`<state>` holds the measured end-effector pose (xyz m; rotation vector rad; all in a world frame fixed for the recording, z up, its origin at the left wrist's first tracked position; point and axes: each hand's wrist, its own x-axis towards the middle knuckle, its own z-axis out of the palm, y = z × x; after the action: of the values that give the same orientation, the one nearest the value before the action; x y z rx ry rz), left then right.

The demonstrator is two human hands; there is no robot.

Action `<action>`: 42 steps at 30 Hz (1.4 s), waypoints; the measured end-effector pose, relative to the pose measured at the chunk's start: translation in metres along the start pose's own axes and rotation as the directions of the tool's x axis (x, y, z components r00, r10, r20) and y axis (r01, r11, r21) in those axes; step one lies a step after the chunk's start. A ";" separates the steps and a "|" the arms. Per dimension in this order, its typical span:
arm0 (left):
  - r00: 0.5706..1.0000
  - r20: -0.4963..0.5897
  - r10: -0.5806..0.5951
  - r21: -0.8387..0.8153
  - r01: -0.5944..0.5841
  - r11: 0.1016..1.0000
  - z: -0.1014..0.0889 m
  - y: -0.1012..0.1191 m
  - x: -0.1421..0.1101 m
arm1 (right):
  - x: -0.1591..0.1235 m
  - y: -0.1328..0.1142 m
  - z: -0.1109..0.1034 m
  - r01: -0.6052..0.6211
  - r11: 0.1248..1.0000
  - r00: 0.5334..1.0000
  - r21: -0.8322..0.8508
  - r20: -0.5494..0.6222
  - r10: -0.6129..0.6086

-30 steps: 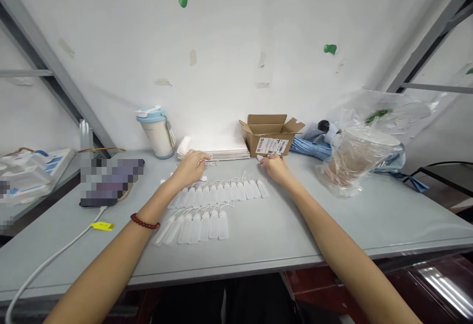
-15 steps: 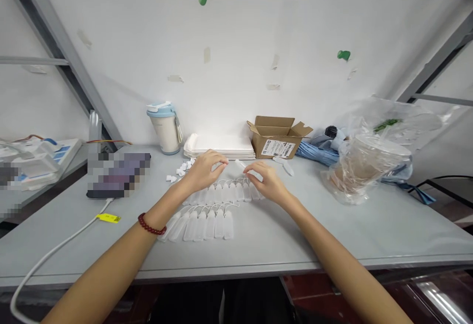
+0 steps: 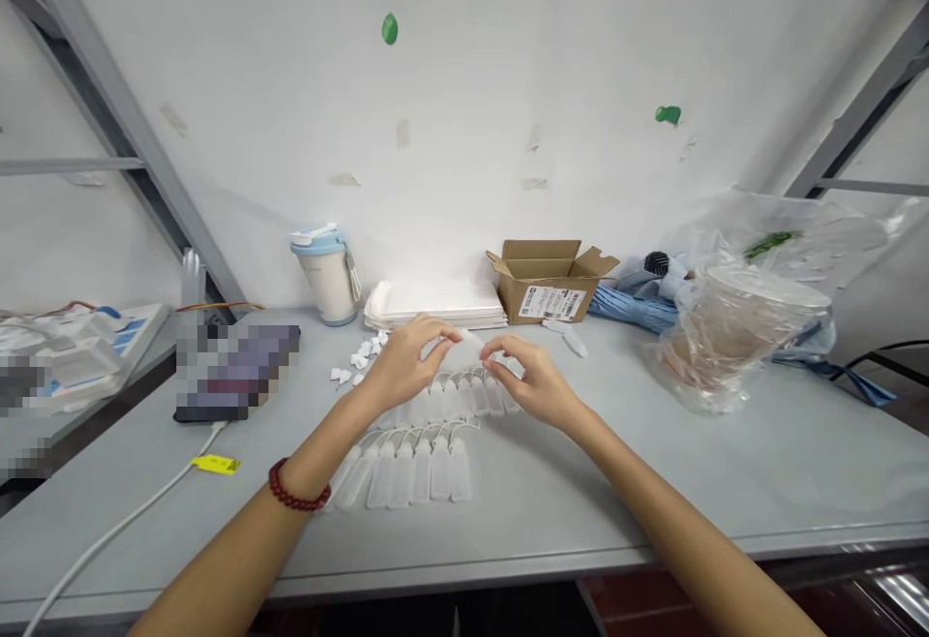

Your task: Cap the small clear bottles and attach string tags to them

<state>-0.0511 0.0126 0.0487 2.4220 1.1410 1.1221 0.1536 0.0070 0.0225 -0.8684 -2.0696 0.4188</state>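
Well, an open carton (image 3: 550,296) and lidded tumbler (image 3: 328,284) stand along the table (image 3: 537,521)'s back edge, by the white wall (image 3: 464,134); left hand (image 3: 407,364) and right hand (image 3: 535,382) pinch a translucent piece (image 3: 470,339).

White wall (image 3: 464,153), grey table (image 3: 769,458), metal frame (image 3: 161,182)

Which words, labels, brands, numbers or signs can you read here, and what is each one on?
None reads clearly.
White label on the cardboard box: printed lines and dark blocks, too small to read.
Yellow tag: dark marks, too small to read.
Cup: a faint mark, perhaps lettering, unreadable.
Dark device: largely pixelated, nothing readable.
Translucent pieces in rows: no lettering visible.
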 end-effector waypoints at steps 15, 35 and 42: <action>0.973 -0.007 -0.232 -0.359 0.214 0.908 0.006 -0.003 0.002 | 0.000 -0.008 -0.004 -0.189 0.979 0.977 0.071 0.117 0.181; 0.903 0.134 -0.409 -0.568 0.408 0.715 0.011 -0.017 0.001 | -0.004 -0.011 0.003 -0.176 0.981 0.974 0.081 0.159 0.161; 0.906 0.186 -0.379 -0.591 0.412 0.694 0.011 -0.012 0.001 | -0.005 -0.010 0.007 -0.160 0.984 0.979 0.075 0.138 0.149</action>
<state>-0.0497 0.0223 0.0354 1.5884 1.0008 1.0639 0.1455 -0.0033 0.0209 -0.9762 -2.0944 0.6606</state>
